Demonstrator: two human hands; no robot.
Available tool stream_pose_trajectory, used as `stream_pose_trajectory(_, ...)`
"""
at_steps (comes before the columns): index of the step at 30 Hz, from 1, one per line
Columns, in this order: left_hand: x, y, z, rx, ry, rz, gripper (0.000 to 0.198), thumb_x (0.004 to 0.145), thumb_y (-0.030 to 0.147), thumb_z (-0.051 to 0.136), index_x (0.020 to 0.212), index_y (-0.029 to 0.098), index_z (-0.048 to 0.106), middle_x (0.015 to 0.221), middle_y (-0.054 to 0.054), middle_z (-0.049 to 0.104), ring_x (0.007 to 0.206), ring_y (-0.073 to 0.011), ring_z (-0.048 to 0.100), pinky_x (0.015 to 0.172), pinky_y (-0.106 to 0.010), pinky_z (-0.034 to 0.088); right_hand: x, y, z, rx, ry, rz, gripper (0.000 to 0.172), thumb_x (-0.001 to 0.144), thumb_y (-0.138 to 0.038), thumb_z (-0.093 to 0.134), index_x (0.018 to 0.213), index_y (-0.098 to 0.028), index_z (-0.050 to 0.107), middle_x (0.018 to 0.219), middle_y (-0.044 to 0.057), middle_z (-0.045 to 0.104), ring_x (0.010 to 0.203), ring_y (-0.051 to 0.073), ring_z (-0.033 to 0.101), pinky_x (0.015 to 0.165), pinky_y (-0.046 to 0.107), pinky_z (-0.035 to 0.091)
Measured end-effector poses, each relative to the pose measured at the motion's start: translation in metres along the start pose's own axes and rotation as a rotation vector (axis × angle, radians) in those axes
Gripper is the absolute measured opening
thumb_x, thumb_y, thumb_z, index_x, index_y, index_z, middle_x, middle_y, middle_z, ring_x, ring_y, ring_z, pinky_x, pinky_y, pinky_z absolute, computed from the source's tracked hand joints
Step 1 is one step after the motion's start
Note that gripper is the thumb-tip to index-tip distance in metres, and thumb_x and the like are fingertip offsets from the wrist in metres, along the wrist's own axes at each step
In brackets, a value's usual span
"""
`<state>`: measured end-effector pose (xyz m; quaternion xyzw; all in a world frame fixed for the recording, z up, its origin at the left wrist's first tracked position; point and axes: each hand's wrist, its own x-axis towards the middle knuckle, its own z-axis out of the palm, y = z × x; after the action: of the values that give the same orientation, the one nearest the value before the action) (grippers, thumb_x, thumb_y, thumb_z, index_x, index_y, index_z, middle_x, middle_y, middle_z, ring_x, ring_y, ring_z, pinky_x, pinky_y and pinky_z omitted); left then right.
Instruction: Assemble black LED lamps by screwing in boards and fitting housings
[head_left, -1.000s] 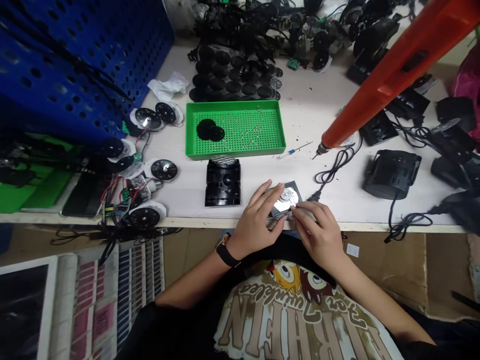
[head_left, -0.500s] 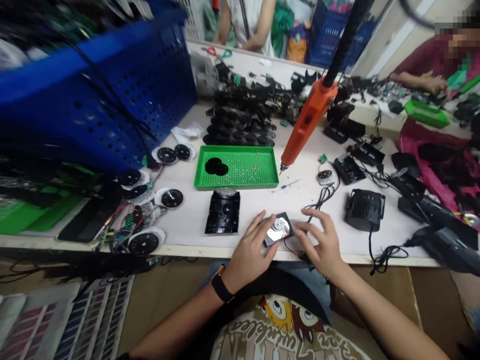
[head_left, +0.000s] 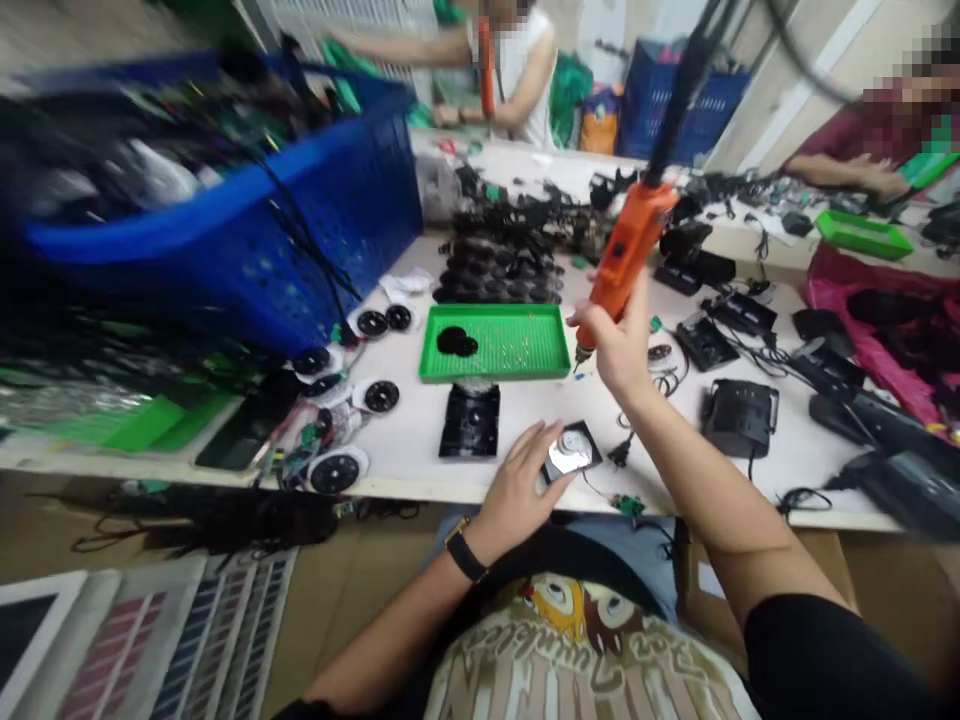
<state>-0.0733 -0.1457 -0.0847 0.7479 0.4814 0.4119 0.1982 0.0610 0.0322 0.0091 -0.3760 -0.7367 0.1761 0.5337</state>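
Note:
My left hand [head_left: 516, 485] lies on the edge of a small black square plate [head_left: 571, 452] with a shiny silver disc and central hub, near the table's front edge. A thin red wire runs from the plate to a small green circuit board [head_left: 627, 506]. My right hand [head_left: 611, 345] grips an orange electric screwdriver [head_left: 628, 250] hanging from a black overhead cord. Its bit points down just in front of the green tray [head_left: 495, 342], well above the plate and apart from it.
A black perforated housing [head_left: 471, 420] stands left of the plate. Black discs, wired boards and a blue perforated crate [head_left: 352, 230] lie left; black motor housings and cables lie right. Co-workers sit beyond, at the far tables.
My right hand has left the plate and risen to grip the orange screwdriver, pulling it toward me. My left hand stays on the plate. The view has tilted further up the table.

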Motion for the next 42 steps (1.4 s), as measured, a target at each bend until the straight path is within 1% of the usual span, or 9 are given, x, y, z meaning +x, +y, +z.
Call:
stream_pose_trajectory(3,0.001,-0.001,0.001,-0.030,-0.011,0.029,0.065,0.100,0.030,0.067,0.159,0.026,0.039,0.154,-0.013,0.057,0.147,-0.0287,0.050,0.122,-0.053,0.048,-0.036,-0.019,-0.032,0.302,0.093,0.190,0.036,0.098,-0.049,0.052,0.129,-0.029,0.051,0.116,0.005,0.059,0.056,0.009,0.057,0.052,0.029,0.049)
stream_pose_trajectory(6,0.002,-0.001,0.001,-0.027,-0.029,0.027,0.064,0.101,0.029,0.067,0.158,0.026,0.040,0.152,-0.010,0.059,0.149,-0.0278,0.047,0.123,-0.052,0.046,-0.064,-0.038,-0.050,0.412,0.197,0.270,0.041,0.095,-0.062,0.051,0.116,-0.027,0.057,0.100,0.001,0.057,0.044,0.005,0.048,0.042,0.027,0.044)
stream_pose_trajectory(10,0.003,0.002,0.001,-0.001,-0.031,0.031,0.061,0.100,0.028,0.067,0.156,0.026,0.043,0.147,-0.009,0.063,0.148,-0.0281,0.048,0.122,-0.051,0.047,-0.083,-0.053,-0.048,0.441,0.283,0.300,0.048,0.089,-0.068,0.053,0.111,-0.027,0.056,0.062,-0.008,0.049,0.041,0.013,0.050,0.047,0.033,0.053)
stream_pose_trajectory(12,0.004,0.003,0.001,0.001,-0.036,0.021,0.060,0.100,0.028,0.067,0.156,0.026,0.044,0.147,-0.008,0.063,0.147,-0.0278,0.049,0.121,-0.050,0.048,-0.086,-0.057,-0.042,0.453,0.288,0.308,0.048,0.087,-0.070,0.054,0.105,-0.026,0.058,0.053,-0.009,0.045,0.038,0.013,0.047,0.046,0.034,0.053)
stream_pose_trajectory(16,0.005,0.005,0.000,0.003,-0.038,0.005,0.060,0.100,0.026,0.068,0.155,0.025,0.045,0.148,-0.007,0.063,0.147,-0.0276,0.049,0.121,-0.050,0.049,-0.089,-0.057,-0.030,0.543,0.268,0.293,0.039,0.087,-0.064,0.060,0.091,-0.025,0.060,0.054,-0.007,0.047,0.036,0.012,0.045,0.040,0.031,0.048)
stream_pose_trajectory(22,0.005,0.004,0.001,-0.008,-0.029,0.007,0.062,0.099,0.026,0.070,0.156,0.028,0.045,0.147,-0.007,0.064,0.145,-0.0286,0.051,0.117,-0.050,0.053,-0.095,-0.049,-0.024,0.609,0.244,0.267,0.035,0.087,-0.058,0.066,0.085,-0.024,0.059,0.053,-0.008,0.051,0.035,0.011,0.047,0.038,0.027,0.046)
stream_pose_trajectory(28,0.005,0.002,0.002,-0.014,-0.010,0.042,0.070,0.097,0.022,0.072,0.159,0.029,0.040,0.146,-0.008,0.064,0.142,-0.0291,0.053,0.114,-0.052,0.055,-0.096,-0.045,-0.025,0.680,0.224,0.201,0.025,0.091,-0.046,0.069,0.089,-0.024,0.058,0.058,-0.007,0.058,0.038,0.011,0.052,0.039,0.023,0.046)
stream_pose_trajectory(37,0.006,0.003,0.001,-0.006,-0.009,0.045,0.067,0.097,0.022,0.071,0.157,0.026,0.042,0.144,-0.009,0.065,0.140,-0.0295,0.054,0.113,-0.053,0.056,-0.095,-0.045,-0.023,0.717,0.209,0.191,0.020,0.093,-0.043,0.068,0.089,-0.023,0.064,0.058,-0.006,0.060,0.040,0.010,0.053,0.044,0.024,0.050)
stream_pose_trajectory(42,0.006,0.003,0.001,-0.008,-0.002,0.049,0.064,0.098,0.023,0.071,0.156,0.025,0.043,0.144,-0.009,0.065,0.140,-0.0285,0.054,0.114,-0.052,0.055,-0.067,-0.056,-0.044,0.642,0.197,0.177,0.028,0.084,-0.039,0.080,0.106,-0.021,0.076,0.067,-0.005,0.064,0.046,0.012,0.062,0.048,0.027,0.058)
